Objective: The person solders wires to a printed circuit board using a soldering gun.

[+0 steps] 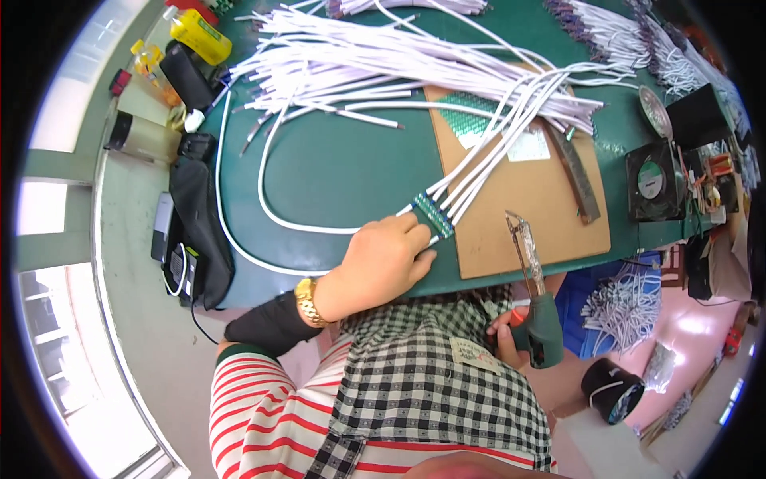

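Observation:
At the table's near edge my left hand point(381, 259) is closed on the left side of a small green circuit board point(433, 215). Several white cables point(499, 152) run from the board's far side toward the back right. Two more white cables point(275, 222) loop out leftward from under the hand. My right hand point(507, 339), partly hidden, grips a soldering gun point(545, 323) with a dark green handle. The gun's metal tip points up over the brown cardboard sheet point(511, 251), to the right of the board and apart from it.
A large heap of white cables point(375, 56) covers the back of the green table point(319, 172). A dark metal bar point(576, 176) lies on the cardboard. On the right stand a small black fan point(653, 182) and a blue bin point(586, 319) of cables. Bottles point(199, 36) are at back left.

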{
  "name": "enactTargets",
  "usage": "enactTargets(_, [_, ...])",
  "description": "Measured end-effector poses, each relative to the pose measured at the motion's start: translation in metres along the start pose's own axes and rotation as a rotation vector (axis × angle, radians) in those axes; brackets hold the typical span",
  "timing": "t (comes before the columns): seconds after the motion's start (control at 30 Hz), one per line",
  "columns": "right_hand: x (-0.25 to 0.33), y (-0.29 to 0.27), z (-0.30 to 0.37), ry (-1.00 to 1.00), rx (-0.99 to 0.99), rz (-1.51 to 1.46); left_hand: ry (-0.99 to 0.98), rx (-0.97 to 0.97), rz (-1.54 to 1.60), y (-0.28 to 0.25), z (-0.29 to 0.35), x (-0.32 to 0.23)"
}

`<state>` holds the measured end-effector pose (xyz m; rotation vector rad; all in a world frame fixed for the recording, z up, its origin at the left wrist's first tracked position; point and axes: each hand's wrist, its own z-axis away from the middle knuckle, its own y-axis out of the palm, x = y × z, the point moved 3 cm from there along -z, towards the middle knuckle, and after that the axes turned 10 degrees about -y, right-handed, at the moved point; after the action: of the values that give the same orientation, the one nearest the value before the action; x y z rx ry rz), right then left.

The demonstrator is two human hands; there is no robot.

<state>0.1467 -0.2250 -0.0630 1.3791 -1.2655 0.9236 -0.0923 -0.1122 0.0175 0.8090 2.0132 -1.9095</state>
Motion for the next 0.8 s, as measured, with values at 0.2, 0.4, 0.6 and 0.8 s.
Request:
enactTargets(0.2, [0.010,-0.005,-0.003,0.022,0.080,0.055,0.128,-0.256,-0.061,-0.071,-0.135,0.050])
enactTargets(0.4, [0.000,-0.004,-0.006,0.088,0.022,0.019,0.063,-0.225,-0.545,-0.083,-0.295,0.152])
enactTargets(0.6, [-0.008,-0.010,-0.017,-0.011,0.012,0.019,0.449,-0.226,-0.791,-0.092,-0.305,0.132])
enactTargets(0.8, [-0.009,-0.011,-0.011,-0.034,-0.193,-0.084,0.626,-0.425,-0.733,-0.154,-0.212,0.074])
